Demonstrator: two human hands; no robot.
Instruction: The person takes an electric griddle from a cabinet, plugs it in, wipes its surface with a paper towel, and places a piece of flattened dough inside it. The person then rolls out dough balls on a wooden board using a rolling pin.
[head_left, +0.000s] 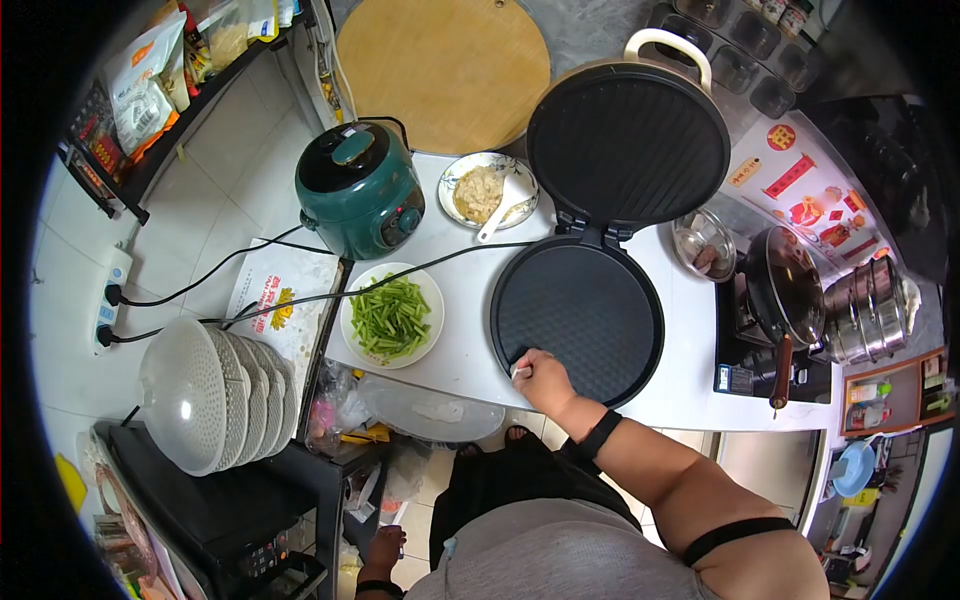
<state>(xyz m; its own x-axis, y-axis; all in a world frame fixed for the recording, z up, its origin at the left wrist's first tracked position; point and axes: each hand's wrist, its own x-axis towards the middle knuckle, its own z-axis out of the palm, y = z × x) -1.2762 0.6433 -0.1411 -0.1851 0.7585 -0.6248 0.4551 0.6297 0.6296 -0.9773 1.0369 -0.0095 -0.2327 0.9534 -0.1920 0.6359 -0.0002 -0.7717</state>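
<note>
My right hand is closed on a small white cloth or tissue at the front-left rim of the round black griddle. The griddle's ribbed lid stands open behind it. My left hand hangs low beside my body, near the black cabinet; its fingers look curled, but what they hold, if anything, is too small to name. Left of the griddle is a plate with cut green stalks. Behind that, a patterned bowl holds pale minced food and a white spoon.
A green electric cooker stands at the back left, its cord crossing the counter to the griddle. Stacked white covers are at the left. On the right are a metal bowl, a lidded pan and a steamer.
</note>
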